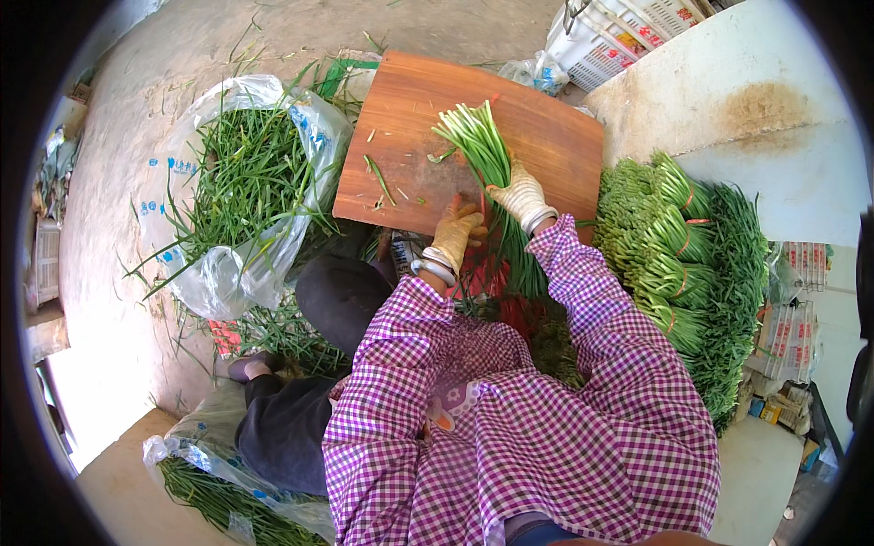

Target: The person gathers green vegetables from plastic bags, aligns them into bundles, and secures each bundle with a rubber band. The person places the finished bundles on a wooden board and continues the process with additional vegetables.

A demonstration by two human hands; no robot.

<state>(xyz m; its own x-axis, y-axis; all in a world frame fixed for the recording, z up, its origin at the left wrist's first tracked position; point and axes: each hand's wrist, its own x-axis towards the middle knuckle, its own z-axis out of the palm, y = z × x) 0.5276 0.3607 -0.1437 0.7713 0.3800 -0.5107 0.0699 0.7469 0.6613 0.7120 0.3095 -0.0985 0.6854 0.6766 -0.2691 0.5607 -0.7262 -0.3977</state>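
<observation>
My right hand (522, 196), in a pale knitted work glove, grips a bundle of garlic chives (488, 147). Its white stem ends point away from me over the wooden board (560, 143), while the green leaves hang down past the near edge. An orange-red band shows on the bundle beside the right fingers. Just left of the leaves is my left hand (456, 231), in a yellowed glove, at the board's near edge. Its fingers are somewhat apart, and I see nothing held in them. Chive scraps (379, 179) lie on the board.
At left, a clear plastic bag (252, 280) holds loose green leaves (249, 170). Banded chive bundles (683, 252) are stacked at right, beside a pale panel (737, 123). A white plastic crate (608, 48) stands behind the board. Another bag of chives (225, 501) lies lower left.
</observation>
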